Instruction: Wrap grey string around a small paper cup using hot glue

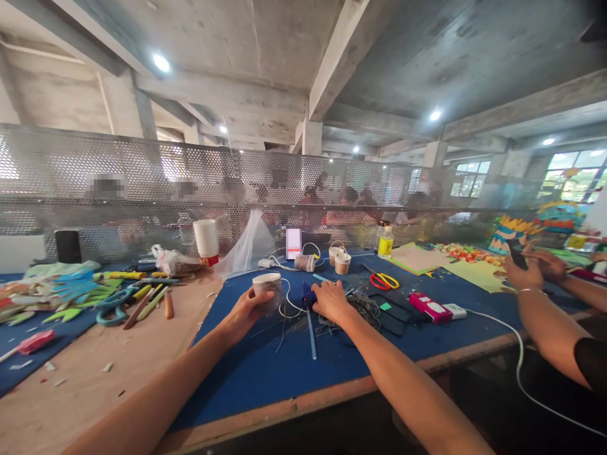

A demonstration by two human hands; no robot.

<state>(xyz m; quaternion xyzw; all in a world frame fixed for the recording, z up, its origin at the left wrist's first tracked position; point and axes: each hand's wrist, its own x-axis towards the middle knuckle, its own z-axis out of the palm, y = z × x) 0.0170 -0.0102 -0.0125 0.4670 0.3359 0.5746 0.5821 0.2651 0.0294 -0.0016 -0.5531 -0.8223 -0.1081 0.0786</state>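
My left hand (253, 308) is closed round a small pale paper cup (267, 284), held upright just over the blue mat (237, 363). The lower part of the cup looks greyish, and my fingers hide some of it. To the right, my right hand (331, 301) is closed on a dark blue glue gun (308, 294), partly covered by the fingers. From it a translucent glue stick (312, 338) points toward me. Beside and behind this hand lies a tangle of dark cord (363, 309). A spool of twine (304, 261) and a small handled cup (342, 262) stand farther back.
Red-yellow scissors (385, 281), a magenta box (429, 308) and a yellow-labelled bottle (386, 243) are to the right. Stacked cups (205, 239), teal scissors (112, 306) and tools lie left. A co-worker's hands hold a phone (516, 254) at far right. Perforated metal screen (227, 170) behind.
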